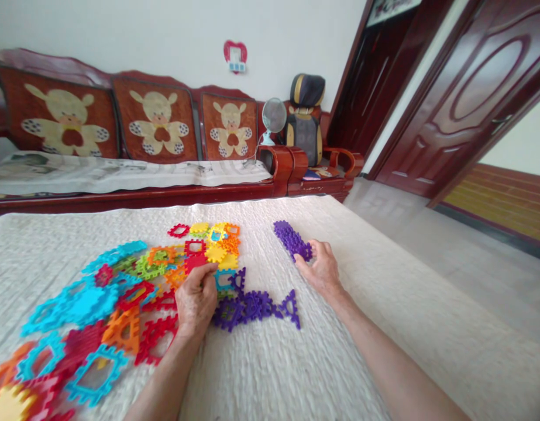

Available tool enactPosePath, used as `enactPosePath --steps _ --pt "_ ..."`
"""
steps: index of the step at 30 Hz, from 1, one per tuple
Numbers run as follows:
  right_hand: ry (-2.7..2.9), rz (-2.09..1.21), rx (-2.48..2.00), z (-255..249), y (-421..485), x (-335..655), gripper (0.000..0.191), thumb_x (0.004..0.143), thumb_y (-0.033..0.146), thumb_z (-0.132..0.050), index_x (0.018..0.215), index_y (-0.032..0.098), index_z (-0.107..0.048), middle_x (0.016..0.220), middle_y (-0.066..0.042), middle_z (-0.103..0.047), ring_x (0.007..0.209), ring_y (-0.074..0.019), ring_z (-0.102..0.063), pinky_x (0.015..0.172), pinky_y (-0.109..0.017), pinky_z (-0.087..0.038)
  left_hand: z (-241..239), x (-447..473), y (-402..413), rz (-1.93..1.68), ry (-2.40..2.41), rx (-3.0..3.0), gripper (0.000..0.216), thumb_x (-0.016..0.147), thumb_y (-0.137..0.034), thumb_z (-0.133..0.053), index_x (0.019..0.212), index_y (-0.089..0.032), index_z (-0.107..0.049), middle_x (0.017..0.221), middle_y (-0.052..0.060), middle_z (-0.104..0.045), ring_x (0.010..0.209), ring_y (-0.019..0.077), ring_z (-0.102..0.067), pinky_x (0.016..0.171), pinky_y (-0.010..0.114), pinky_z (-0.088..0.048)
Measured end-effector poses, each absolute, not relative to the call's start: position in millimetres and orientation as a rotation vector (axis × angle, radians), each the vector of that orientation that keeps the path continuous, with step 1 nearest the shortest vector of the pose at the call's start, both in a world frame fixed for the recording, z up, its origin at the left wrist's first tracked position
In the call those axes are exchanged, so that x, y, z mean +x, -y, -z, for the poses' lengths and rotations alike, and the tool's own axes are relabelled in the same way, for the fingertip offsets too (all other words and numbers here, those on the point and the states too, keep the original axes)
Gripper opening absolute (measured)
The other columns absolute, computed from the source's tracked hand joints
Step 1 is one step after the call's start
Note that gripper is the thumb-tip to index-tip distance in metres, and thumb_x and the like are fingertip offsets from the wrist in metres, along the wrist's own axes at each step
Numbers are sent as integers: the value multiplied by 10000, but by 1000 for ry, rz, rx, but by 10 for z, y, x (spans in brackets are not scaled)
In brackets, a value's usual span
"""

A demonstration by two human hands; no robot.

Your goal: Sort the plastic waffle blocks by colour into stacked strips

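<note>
- Two bare hands rest on a white textured cover (296, 374) strewn with toothed plastic tiles.
- The left hand (196, 299) lies palm down at the edge of the mixed pile (120, 292) of blue, red, orange, green and yellow tiles. Its fingers curl onto a red tile (194, 261). I cannot tell whether its grip pinches that tile or only presses on it.
- The right hand (323, 270) is further right, its grip closed with thumb and fingertips on the near end of a purple stack (291, 238). The stack lies on the cover, slanting away from the hand.
- Between the two hands, a flat chain of purple tiles (252, 307) lies joined together, touching the pile's right edge.
- Behind stand a wooden sofa (133, 175) with bear cushions, a small fan (274, 117) and a dark red door (467, 99).
</note>
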State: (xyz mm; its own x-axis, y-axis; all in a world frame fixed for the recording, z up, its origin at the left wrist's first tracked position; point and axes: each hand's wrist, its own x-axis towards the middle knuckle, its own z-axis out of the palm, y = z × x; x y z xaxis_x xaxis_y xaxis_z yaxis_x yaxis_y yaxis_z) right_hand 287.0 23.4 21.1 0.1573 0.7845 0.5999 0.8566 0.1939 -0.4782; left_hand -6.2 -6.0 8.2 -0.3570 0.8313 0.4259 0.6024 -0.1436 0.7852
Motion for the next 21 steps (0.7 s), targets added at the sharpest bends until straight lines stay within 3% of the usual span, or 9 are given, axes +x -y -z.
enactPosePath --steps 8,16,21 --pt "1645 127 -1654 -176 -297 2842 467 759 415 -622 1138 156 -538 1011 -105 -552 938 -250 -569 833 -408 -497 -105 -51 66 -1486 -1904 1614 241 784 -225 -495 877 -240 -717 757 -10 -723 670 147 -656 677 246 -519" --pt "1690 126 -1751 -149 -273 2816 675 696 449 -655 1270 170 -435 1113 -123 -524 1052 -296 -537 911 -457 -463 -90 -66 57 -1534 -1877 1656 231 775 -234 -504 856 -249 -719 727 -23 -727 631 142 -654 631 231 -517" --pt "1718 63 -1865 -181 -255 2799 704 692 442 -645 1296 153 -428 1116 -138 -548 1065 -310 -541 931 -457 -446 -95 -57 49 -1551 -1858 1600 250 768 -243 -494 847 -213 -729 753 -7 -734 669 147 -671 658 236 -528"
